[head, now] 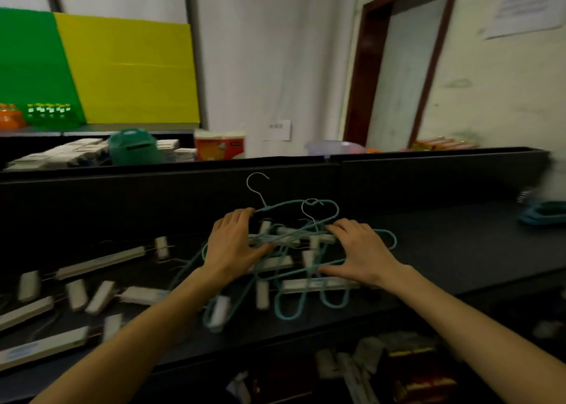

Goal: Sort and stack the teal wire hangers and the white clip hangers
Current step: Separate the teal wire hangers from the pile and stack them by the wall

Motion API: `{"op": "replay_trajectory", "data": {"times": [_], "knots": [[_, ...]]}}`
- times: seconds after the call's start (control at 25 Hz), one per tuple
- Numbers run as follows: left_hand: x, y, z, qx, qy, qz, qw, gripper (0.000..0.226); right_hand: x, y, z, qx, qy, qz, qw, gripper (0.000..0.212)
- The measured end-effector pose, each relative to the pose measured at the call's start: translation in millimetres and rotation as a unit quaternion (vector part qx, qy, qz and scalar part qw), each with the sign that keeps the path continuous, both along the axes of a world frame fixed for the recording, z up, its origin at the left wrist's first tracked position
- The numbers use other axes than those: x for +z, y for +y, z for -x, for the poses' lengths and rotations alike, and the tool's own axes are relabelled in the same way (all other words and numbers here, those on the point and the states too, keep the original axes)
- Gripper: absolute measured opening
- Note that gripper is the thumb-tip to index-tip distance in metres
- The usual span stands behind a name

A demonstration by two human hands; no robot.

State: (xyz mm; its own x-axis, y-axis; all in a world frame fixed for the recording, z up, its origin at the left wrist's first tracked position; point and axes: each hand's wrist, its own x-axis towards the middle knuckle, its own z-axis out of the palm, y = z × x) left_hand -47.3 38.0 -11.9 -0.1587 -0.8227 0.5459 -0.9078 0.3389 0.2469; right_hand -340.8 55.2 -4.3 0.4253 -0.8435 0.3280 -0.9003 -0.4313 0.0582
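Note:
A tangled heap of teal wire hangers [291,299] and white clip hangers [318,284] lies in the middle of the black counter [444,250]. My left hand [232,244] lies spread on the heap's left side, fingers straight. My right hand [361,250] rests flat on the heap's right side, thumb stretched toward the left. More white clip hangers [101,262] lie scattered over the counter's left part. Two silver hooks [255,186] stick up behind the heap.
A teal object [542,213] sits at the counter's far right edge. Behind the counter's raised back wall stand a green basket [134,146], boxes and a paper-roll pack [219,146]. Below the front edge, a lower shelf holds packets [413,370].

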Motion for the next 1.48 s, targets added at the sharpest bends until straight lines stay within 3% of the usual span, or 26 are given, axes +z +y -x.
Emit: {"op": "replay_trajectory", "data": {"times": [0.2, 0.36, 0.8, 1.0, 1.2, 1.48], "knots": [[9, -19, 204, -0.053, 0.049, 0.011, 0.997, 0.090, -15, 27, 185, -0.102, -0.188, -0.054, 0.975, 0.100], [13, -35, 370, -0.113, 0.048, 0.025, 0.992, 0.087, -32, 47, 343, -0.185, -0.268, -0.044, 0.944, 0.108], [11, -124, 691, -0.198, 0.003, -0.052, 0.979, 0.098, -28, 36, 659, -0.333, -0.218, 0.003, 0.917, 0.116], [6, -187, 810, -0.209, -0.022, -0.102, 0.972, 0.090, -5, 10, 782, -0.307, -0.108, 0.051, 0.944, 0.098], [-3, -224, 892, -0.210, -0.085, -0.114, 0.967, 0.083, 14, -24, 860, -0.272, -0.197, 0.122, 0.934, 0.087], [-18, -230, 923, -0.128, -0.084, -0.152, 0.976, 0.096, 19, -134, 906, -0.164, -0.238, 0.093, 0.953, 0.087]]}}
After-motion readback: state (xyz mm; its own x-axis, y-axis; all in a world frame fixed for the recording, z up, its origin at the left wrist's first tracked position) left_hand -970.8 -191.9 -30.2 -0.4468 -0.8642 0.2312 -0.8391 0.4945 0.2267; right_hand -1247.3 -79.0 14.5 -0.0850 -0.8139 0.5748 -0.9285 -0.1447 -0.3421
